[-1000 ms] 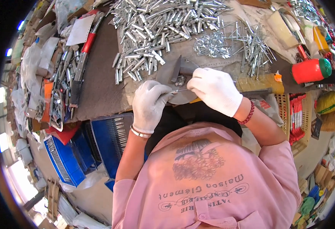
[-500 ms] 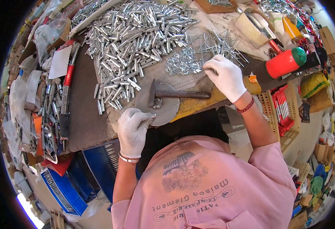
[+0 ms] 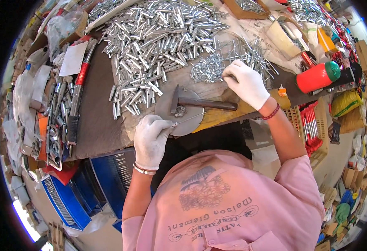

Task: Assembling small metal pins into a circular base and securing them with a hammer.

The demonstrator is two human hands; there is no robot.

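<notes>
My left hand (image 3: 150, 141), in a white glove, is closed in a pinch on a thin metal rod (image 3: 190, 118). The rod points right across a round metal plate (image 3: 194, 127) at the bench's near edge. On that plate rests the head of a hammer (image 3: 207, 103), its wooden handle lying to the right. My right hand (image 3: 248, 85), also gloved, has its fingers bent together at the right edge of a heap of small metal pins (image 3: 207, 69). Whatever its fingertips hold is hidden. Longer thin rods (image 3: 258, 58) lie just beyond it.
A large heap of metal sleeves (image 3: 150, 50) covers the bench's far middle. A red bottle with a green cap (image 3: 317, 77) lies at right, above a crate of red-handled tools (image 3: 311, 129). Loose tools (image 3: 60, 113) crowd the left. Blue bins (image 3: 112, 175) stand below the bench.
The whole view has shifted slightly, moving the bench to the right in it. Against the bench, my right hand has come a little left to the small pins. My left hand still holds the rod.
</notes>
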